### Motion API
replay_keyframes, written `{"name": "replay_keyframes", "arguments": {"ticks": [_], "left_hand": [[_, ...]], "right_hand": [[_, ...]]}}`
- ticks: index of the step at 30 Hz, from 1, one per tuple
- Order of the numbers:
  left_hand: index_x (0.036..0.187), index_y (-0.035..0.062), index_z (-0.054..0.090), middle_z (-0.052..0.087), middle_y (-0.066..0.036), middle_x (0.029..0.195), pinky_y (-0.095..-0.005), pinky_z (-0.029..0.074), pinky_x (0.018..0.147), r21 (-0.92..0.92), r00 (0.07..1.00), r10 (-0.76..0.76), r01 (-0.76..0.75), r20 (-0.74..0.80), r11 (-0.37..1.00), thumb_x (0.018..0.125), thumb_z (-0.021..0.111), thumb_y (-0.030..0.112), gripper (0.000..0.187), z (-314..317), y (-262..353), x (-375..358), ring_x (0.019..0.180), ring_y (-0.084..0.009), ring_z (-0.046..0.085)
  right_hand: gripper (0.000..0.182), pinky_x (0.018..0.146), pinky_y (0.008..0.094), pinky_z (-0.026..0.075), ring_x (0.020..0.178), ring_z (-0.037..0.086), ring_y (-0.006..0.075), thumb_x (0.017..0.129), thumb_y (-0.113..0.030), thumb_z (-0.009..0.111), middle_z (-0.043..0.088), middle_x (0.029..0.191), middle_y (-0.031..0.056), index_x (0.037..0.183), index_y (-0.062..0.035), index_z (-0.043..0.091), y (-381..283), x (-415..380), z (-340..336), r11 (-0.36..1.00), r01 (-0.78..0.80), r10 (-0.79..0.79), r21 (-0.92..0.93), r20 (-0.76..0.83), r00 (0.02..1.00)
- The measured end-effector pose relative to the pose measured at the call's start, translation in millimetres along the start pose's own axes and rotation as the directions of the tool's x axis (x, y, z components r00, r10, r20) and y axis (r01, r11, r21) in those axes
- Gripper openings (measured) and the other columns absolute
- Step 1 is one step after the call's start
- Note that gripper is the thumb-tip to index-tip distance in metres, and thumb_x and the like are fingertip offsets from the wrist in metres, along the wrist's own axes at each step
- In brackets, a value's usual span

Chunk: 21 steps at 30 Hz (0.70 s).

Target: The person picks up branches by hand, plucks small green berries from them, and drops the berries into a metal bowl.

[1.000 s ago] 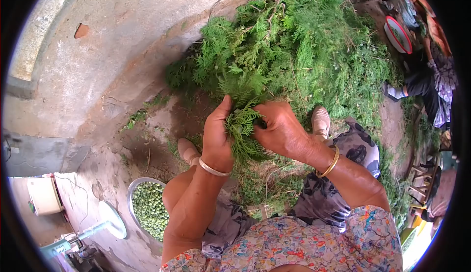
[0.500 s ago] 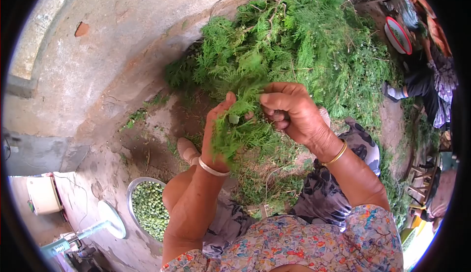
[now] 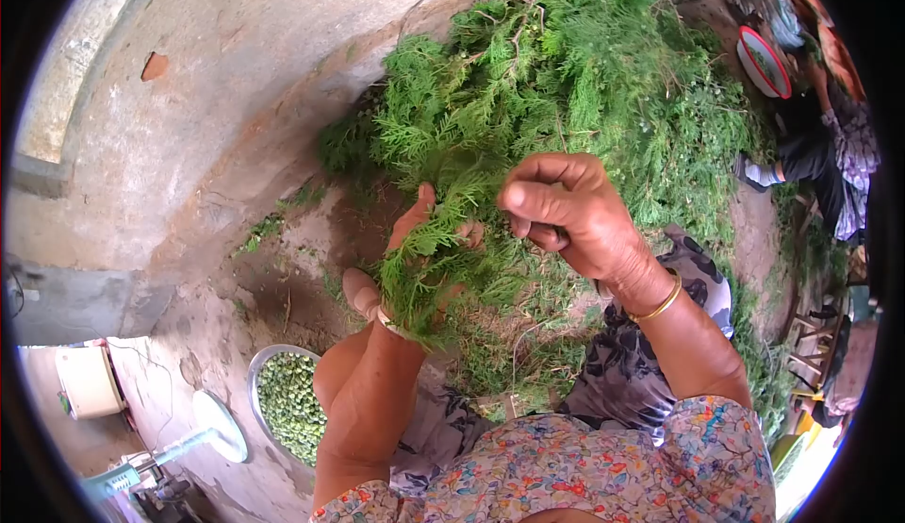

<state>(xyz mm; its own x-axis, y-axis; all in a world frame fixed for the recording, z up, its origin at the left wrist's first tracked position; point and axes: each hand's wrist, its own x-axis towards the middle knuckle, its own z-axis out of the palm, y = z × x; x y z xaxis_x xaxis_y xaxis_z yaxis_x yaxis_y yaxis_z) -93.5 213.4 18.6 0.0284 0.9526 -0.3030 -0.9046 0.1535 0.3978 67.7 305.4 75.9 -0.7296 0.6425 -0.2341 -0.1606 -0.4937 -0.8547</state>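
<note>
My left hand (image 3: pixel 412 217) is wrapped round a leafy green conifer sprig (image 3: pixel 429 254), whose feathery leaves hide most of its palm and fingers. To the right of the sprig, my right hand (image 3: pixel 564 204) is closed with thumb and forefinger pinched together, a little apart from the leaves. Anything between those fingertips is too small or hidden to make out. Beyond both hands lies a large heap of cut conifer branches (image 3: pixel 622 99). Near my left knee stands a metal basin (image 3: pixel 253 381) holding many small green cones (image 3: pixel 287 405).
A rough wall (image 3: pixel 236 80) runs along the left and far side. At lower left is a pale-blue standing fan (image 3: pixel 222 426). A seated person (image 3: pixel 820 174) is at right, by a red-rimmed basin (image 3: pixel 764 61). Loose clippings (image 3: pixel 518 344) cover the ground between my legs.
My right hand has drawn slightly right, away from the sprig, its fingers still pinched. The left hand has turned and shifted a little left, still holding the sprig.
</note>
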Motion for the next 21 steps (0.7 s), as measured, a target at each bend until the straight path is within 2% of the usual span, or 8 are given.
{"name": "replay_keyframes", "arguments": {"ticks": [2, 5, 7, 10, 12, 16, 19, 21], "left_hand": [[0.089, 0.004, 0.054, 0.047, 0.0, 0.062, -0.0296, 0.037, 0.053, 0.035, 1.0, -0.002, 0.002, -0.008, 0.999, 0.096, 0.031, 0.045, 0.048, 4.2, -1.5, 0.5, 0.06, -0.0155, 0.043], [0.091, 0.0041, 0.054, 0.045, 0.0, 0.059, -0.0293, 0.036, 0.051, 0.101, 1.0, -0.009, 0.006, 0.029, 0.995, 0.096, 0.03, 0.045, 0.047, 4.8, -3.3, 3.7, 0.057, -0.0147, 0.042], [0.092, 0.0041, 0.054, 0.045, 0.0, 0.058, -0.0289, 0.036, 0.05, 0.133, 0.997, -0.018, 0.008, 0.073, 0.991, 0.096, 0.03, 0.045, 0.048, 5.6, -5.1, 3.9, 0.055, -0.014, 0.041], [0.09, 0.0042, 0.056, 0.048, 0.002, 0.06, -0.0255, 0.033, 0.047, 0.384, 0.984, 0.131, -0.076, -0.121, 0.92, 0.095, 0.041, 0.04, 0.039, 20.1, -6.9, 0.2, 0.052, -0.0102, 0.04], [0.083, 0.0045, 0.058, 0.049, 0.005, 0.063, -0.0222, 0.028, 0.046, 0.58, 0.888, 0.399, -0.206, -0.228, 0.788, 0.091, 0.054, 0.03, 0.027, 36.7, -7.2, -2.0, 0.052, -0.005, 0.037], [0.087, 0.0005, 0.063, 0.048, 0.008, 0.064, -0.0187, 0.026, 0.047, 0.748, 0.836, 0.544, -0.317, -0.071, 0.584, 0.085, 0.065, 0.021, 0.021, 32.9, -3.2, -6.7, 0.053, -0.0007, 0.035], [0.086, 0.0004, 0.063, 0.047, 0.008, 0.062, -0.0188, 0.025, 0.048, 0.827, 0.803, 0.596, -0.318, -0.025, 0.463, 0.085, 0.063, 0.016, 0.015, 32.5, -5.5, -5.6, 0.055, -0.0004, 0.034], [0.085, 0.0003, 0.062, 0.047, 0.008, 0.062, -0.0187, 0.026, 0.048, 0.818, 0.807, 0.59, -0.321, -0.028, 0.477, 0.086, 0.062, 0.015, 0.015, 34.2, -7.8, -5.4, 0.056, -0.0004, 0.035]], "right_hand": [[0.011, 0.04, 0.0185, 0.035, 0.048, 0.05, 0.0066, 0.082, -0.008, 0.063, 0.063, 0.064, 0.0084, 0.078, 0.0016, 0.066, 1.4, -0.9, 7.1, 0.967, 0.136, -0.144, -0.216, -0.02, 0.989], [0.013, 0.043, 0.0212, 0.041, 0.049, 0.053, 0.008, 0.082, -0.008, 0.061, 0.065, 0.065, 0.0087, 0.077, 0.0032, 0.066, 11.2, 3.4, 8.0, 0.919, 0.288, -0.289, -0.27, 0.038, 0.957], [0.015, 0.044, 0.0227, 0.042, 0.05, 0.055, 0.0088, 0.083, -0.008, 0.059, 0.063, 0.061, 0.0058, 0.075, 0.004, 0.065, 13.1, 5.2, 7.7, 0.909, 0.248, -0.279, -0.336, -0.046, 0.959], [0.017, 0.044, 0.0217, 0.04, 0.048, 0.052, 0.0063, 0.083, -0.009, 0.061, 0.061, 0.058, 0.0029, 0.071, 0.0021, 0.065, 6.8, 4.0, 9.4, 0.873, 0.204, -0.3, -0.443, -0.158, 0.941], [0.017, 0.043, 0.0202, 0.038, 0.046, 0.047, 0.0038, 0.082, -0.012, 0.064, 0.059, 0.056, 0.0008, 0.071, 0.0004, 0.065, -5.9, -3.1, 10.9, 0.985, 0.032, -0.09, -0.172, -0.345, 0.934], [0.013, 0.045, 0.0203, 0.039, 0.049, 0.048, 0.0035, 0.078, -0.011, 0.068, 0.06, 0.06, 0.0006, 0.073, 0.0002, 0.066, -9.5, -1.3, -2.2, 0.9, 0.241, -0.337, -0.363, -0.229, 0.913], [0.009, 0.048, 0.0215, 0.041, 0.053, 0.052, 0.005, 0.077, -0.006, 0.066, 0.061, 0.062, 0.0019, 0.076, 0.0024, 0.065, 2.5, -3.6, 4.4, 0.739, 0.292, -0.377, -0.607, -0.014, 0.926], [0.009, 0.05, 0.0236, 0.044, 0.056, 0.054, 0.0067, 0.074, -0.004, 0.066, 0.062, 0.062, 0.0042, 0.079, 0.0037, 0.065, 8.8, -2.3, 6.4, 0.762, 0.268, -0.327, -0.589, 0.006, 0.945]]}}
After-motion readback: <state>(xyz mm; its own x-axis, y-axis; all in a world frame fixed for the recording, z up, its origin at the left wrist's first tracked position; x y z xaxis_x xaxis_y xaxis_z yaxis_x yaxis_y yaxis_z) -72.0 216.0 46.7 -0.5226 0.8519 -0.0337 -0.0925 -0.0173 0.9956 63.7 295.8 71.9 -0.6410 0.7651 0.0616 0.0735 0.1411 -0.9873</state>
